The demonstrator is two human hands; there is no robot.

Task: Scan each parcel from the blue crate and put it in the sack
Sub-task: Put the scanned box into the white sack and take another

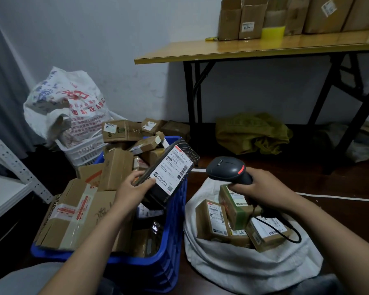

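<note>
My left hand (132,187) grips a flat black parcel (170,171) with a white shipping label, held tilted above the blue crate (168,258). The crate is heaped with several brown cardboard parcels (113,169). My right hand (262,188) holds a dark grey barcode scanner (228,169) with a red window, its head pointing left toward the parcel's label, a short gap between them. Below the scanner lies the open white sack (243,271) on the floor, with several labelled boxes (213,220) inside. The scanner's black cable loops over the sack.
A white printed bag (66,103) sits in a white basket (83,150) behind the crate. A wooden folding table (264,47) carries cardboard boxes at upper right, a green sack (254,133) under it. A white metal shelf (6,177) stands at left.
</note>
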